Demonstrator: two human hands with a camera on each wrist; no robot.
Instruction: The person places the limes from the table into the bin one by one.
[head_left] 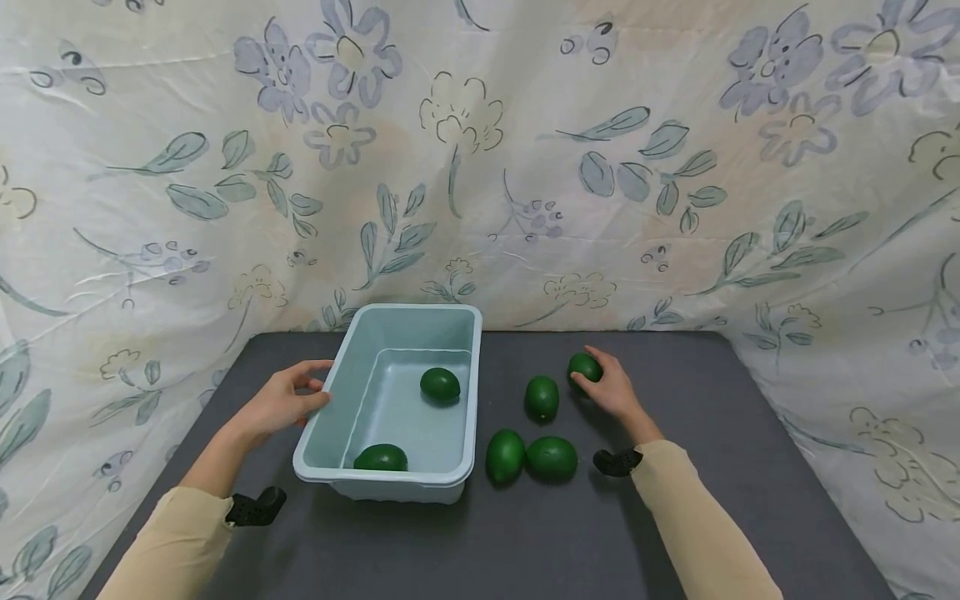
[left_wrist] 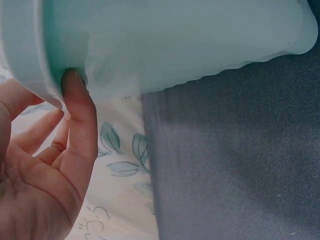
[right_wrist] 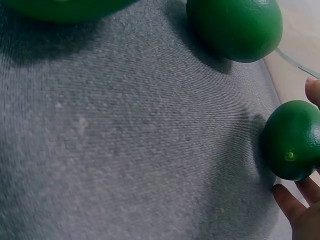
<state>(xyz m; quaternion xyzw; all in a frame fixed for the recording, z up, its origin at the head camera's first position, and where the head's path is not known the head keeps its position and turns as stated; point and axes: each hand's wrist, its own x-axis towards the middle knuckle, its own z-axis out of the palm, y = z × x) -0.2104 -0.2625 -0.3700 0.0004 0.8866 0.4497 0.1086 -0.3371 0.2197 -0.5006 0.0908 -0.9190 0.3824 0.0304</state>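
Note:
A pale blue plastic bin stands left of centre, with one avocado towards its right wall and another at its near end. My left hand holds the bin's left rim from outside; in the left wrist view a fingertip presses under the lip. On the right, my right hand grips a glossy green avocado between thumb and fingers. The right wrist view shows this avocado at the right edge, its small stem nub visible and the fingers partly cut off.
Between bin and right hand, an avocado lies alone; nearer, two more, one beside the bin and one, lie side by side. All rest on a dark grey table. A floral cloth hangs behind and at both sides.

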